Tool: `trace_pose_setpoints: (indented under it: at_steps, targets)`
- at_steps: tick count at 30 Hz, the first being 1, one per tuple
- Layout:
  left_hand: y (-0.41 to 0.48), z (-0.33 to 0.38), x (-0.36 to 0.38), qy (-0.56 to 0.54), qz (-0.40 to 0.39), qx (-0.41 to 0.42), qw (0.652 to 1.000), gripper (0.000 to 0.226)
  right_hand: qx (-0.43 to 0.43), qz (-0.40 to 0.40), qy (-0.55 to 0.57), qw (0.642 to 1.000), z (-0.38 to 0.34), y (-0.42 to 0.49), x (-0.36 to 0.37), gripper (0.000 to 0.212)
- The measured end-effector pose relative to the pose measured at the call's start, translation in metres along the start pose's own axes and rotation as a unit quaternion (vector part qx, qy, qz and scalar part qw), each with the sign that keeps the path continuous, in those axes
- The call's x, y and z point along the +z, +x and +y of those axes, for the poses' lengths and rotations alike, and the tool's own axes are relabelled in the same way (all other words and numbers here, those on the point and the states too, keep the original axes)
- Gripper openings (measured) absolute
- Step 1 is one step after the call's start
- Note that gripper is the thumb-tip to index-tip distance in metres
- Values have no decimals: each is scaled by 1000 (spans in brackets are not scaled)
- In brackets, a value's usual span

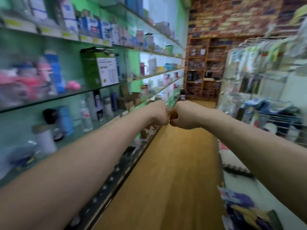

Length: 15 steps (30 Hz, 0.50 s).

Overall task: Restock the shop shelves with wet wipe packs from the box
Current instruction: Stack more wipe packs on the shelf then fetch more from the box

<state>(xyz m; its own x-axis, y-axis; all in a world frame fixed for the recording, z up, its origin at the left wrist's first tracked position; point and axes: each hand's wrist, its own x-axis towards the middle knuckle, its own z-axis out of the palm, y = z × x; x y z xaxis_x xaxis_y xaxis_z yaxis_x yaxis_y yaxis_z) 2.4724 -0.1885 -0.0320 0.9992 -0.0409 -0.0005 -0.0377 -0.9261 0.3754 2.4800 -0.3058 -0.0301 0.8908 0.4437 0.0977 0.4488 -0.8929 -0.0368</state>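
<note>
Both arms stretched out over the wooden floor of the aisle; left hand and right hand each curled into an empty fist, knuckles touching. Glass shelves at left hold blurred bottles and cartons. Wet wipe packs: cannot tell where, too blurred.

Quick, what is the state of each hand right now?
Left hand: closed fist, holding nothing visible.
Right hand: closed fist, holding nothing visible.

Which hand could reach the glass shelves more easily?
Probably the left hand: it is on the side of the glass shelves. The right hand is over the aisle. Both look like fists holding nothing.
</note>
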Motion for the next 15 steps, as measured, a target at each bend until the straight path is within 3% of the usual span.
trace_pose_setpoints:
  at_steps: [15]
  targets:
    - [-222,-269,-9,-48,-20,-248,967,28,-206,-104,48,972,-318,-36,104,20]
